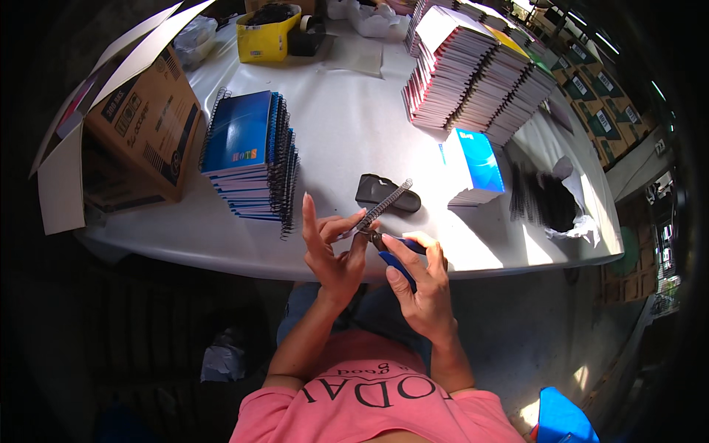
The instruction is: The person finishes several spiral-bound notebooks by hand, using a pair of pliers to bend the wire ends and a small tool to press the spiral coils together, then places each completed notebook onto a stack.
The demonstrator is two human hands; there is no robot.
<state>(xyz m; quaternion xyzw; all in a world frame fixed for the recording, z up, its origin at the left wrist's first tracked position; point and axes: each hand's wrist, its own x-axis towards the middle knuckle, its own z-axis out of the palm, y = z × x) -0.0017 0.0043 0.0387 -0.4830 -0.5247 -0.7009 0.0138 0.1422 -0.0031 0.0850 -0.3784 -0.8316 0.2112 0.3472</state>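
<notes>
My left hand pinches the near end of a dark spiral binding coil between thumb and fingers, its index finger raised. The coil slants away to the right above the table; I cannot tell whether pages are attached to it. Blue-handled pliers are in my right hand, its fingers around the handles. The pliers' dark jaws are at the coil's near end, close to my left fingertips. Just beyond the coil lies a black oblong object, partly covered by it.
A stack of blue spiral notebooks and an open cardboard box stand left. Right are a small stack with a blue cover, tall notebook stacks and loose black coils. A yellow container sits at the back of the white-covered table.
</notes>
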